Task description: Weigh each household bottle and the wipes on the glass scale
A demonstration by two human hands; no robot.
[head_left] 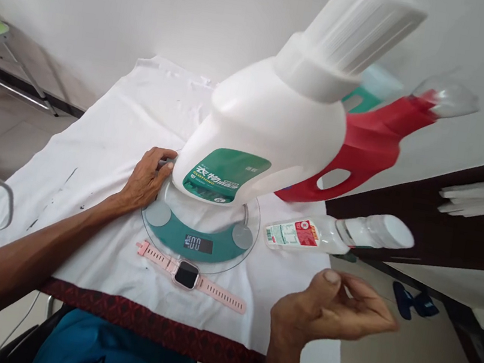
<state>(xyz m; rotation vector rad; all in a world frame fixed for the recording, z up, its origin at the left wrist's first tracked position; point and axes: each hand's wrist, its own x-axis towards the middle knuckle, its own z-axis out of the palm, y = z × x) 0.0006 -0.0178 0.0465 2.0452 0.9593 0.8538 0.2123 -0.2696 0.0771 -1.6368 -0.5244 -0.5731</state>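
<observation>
My left hand (147, 176) is at the left edge of a round glass bathroom scale (158, 239), thumb and fingers closed around its rim, fingertips beside a big white laundry detergent bottle (268, 125). That bottle, with its green label, rises over the back of the scale; I cannot tell whether it rests on the glass. The display reads about 0.0. My right hand (338, 311) is palm up above the table's right front, fingers loosely bent and holding nothing. Nearest it is a clear bottle with a white cap (298, 232). A pink-strapped smartwatch (187, 274) lies before the scale.
Behind the detergent stand a red handled bottle (365, 145) and a partly hidden green-labelled one (366, 97). A white cloth (110, 119) covers the table over a dark red patterned cover (148, 325). A wall is behind; blue slippers (415, 301) lie on the floor.
</observation>
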